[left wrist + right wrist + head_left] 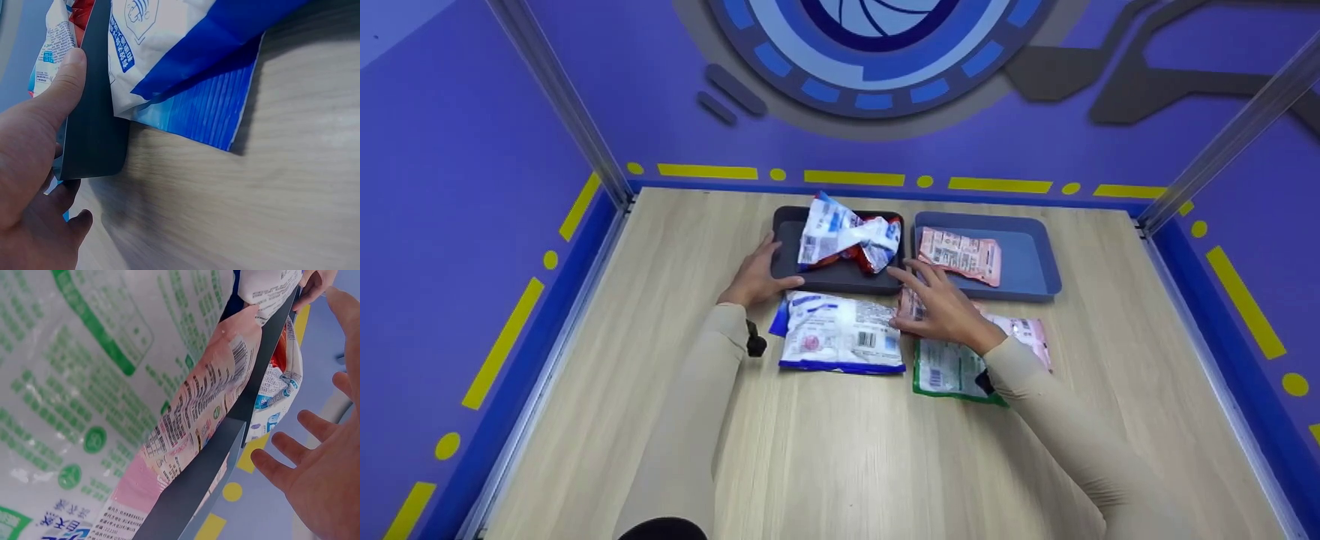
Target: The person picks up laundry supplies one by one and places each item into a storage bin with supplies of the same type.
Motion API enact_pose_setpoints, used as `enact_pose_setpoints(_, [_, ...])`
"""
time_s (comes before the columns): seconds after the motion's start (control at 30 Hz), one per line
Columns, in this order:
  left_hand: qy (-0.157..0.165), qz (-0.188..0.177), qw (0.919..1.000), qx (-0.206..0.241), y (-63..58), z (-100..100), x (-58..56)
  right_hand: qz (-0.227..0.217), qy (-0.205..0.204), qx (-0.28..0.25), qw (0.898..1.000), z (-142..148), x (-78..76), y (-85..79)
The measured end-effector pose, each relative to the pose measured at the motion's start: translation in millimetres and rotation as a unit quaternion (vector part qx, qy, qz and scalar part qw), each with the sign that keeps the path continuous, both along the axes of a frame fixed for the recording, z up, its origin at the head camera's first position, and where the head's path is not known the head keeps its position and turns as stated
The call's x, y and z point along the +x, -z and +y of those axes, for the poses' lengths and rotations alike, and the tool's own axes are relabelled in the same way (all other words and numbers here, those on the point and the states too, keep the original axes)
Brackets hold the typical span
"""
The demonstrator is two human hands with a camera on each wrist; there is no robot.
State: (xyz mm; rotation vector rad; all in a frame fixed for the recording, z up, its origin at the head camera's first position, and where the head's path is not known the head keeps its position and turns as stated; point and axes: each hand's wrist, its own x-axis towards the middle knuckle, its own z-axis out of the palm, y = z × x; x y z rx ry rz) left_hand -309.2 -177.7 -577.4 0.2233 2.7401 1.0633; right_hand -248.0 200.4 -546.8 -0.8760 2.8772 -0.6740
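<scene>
The left hand [757, 279] gripped the left end of a black tray [840, 286], with its thumb on the front edge. The right hand [945, 309] had its fingers spread apart and held nothing; it was near the tray's front right corner, and I could not tell if it touched. In the black tray lay a crumpled heap of white, blue and red packets [826, 231]. Just to the right sat a blue-grey tray [1029, 259] with a pink packet [960, 255] inside. In front, on the wooden surface [825, 450], lay a fat white and blue bag [840, 334] and a green-edged bag [949, 367], partly hidden.
</scene>
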Motion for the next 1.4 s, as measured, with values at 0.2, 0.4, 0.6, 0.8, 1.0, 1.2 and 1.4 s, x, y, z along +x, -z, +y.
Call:
enact_pose_setpoints(0.2, [-0.002, -0.003, 1.0000, 0.000, -0.7, 0.0, 1.4, 0.004, -0.005, 0.003, 1.000, -3.3, 2.2, 1.2])
enact_pose_setpoints(0.4, [-0.006, -0.003, 1.0000, 0.001, -0.4, 0.4, 2.1, 0.011, -0.015, -0.004, 1.000, -5.4, 5.0, 0.5])
enact_pose_setpoints(0.6, [-0.006, 0.000, 1.0000, 0.002, -0.6, 0.9, 2.0, 0.006, -0.022, -0.010, 1.000, -8.8, 6.9, 0.3])
enact_pose_setpoints(0.8, [-0.004, -0.002, 1.0000, -0.001, -0.8, 0.6, 2.4, 0.004, -0.024, -0.006, 1.000, -12.4, 8.7, 0.0])
enact_pose_setpoints(1.0, [-0.006, -0.001, 1.0000, 0.000, 0.1, 0.9, 1.5, 0.001, -0.031, -0.004, 1.000, -15.0, 10.8, 1.3])
enact_pose_setpoints(1.2, [-0.005, -0.002, 1.0000, -0.001, -1.9, 1.4, 2.6, 0.006, -0.037, -0.005, 0.999, -19.1, 12.1, 2.5])
enact_pose_setpoints(1.4, [-0.004, -0.004, 1.0000, -0.006, -4.5, 1.3, 4.3, 0.010, -0.049, 0.009, 0.999, -22.6, 14.2, 0.7])
